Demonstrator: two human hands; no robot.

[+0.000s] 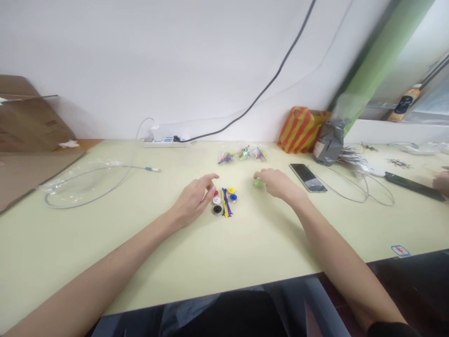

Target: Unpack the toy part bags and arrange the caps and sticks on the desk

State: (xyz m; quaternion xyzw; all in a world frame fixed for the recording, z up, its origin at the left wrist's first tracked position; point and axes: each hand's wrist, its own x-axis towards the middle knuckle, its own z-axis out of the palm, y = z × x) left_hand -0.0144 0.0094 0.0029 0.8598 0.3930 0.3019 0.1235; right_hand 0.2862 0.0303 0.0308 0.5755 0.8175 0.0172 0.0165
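Right hand (276,182): fingers bent down over a green piece (257,182), midway between the front and back edges of the bench (266,255); cannot tell from this view whether the grip is closed on it or only resting against it. Risk: if the hold is loose, the small piece may slip or be flicked toward the back edge. Left hand (192,201): grip narrow, thumb and forefinger a little apart, nothing seen between them; the thumb partly covers the red disc (216,193). A careless sweep here could knock that disc into the white disc (216,200) below it, and then the black disc (217,210), nearest the front edge of this column. To their right, a bundle of thin sticks (227,203) points toward front and back edges; a bump would probably fan them out into the yellow disc (231,190) and blue disc (233,198). Any disc tipped onto its rim might roll. Farther out, near the back edge, clear bags (243,153) hold more coloured parts; spillage there could mix with the loose set. Phone (308,178) lies right of the right hand; an outward elbow or wrist swing might nudge it.
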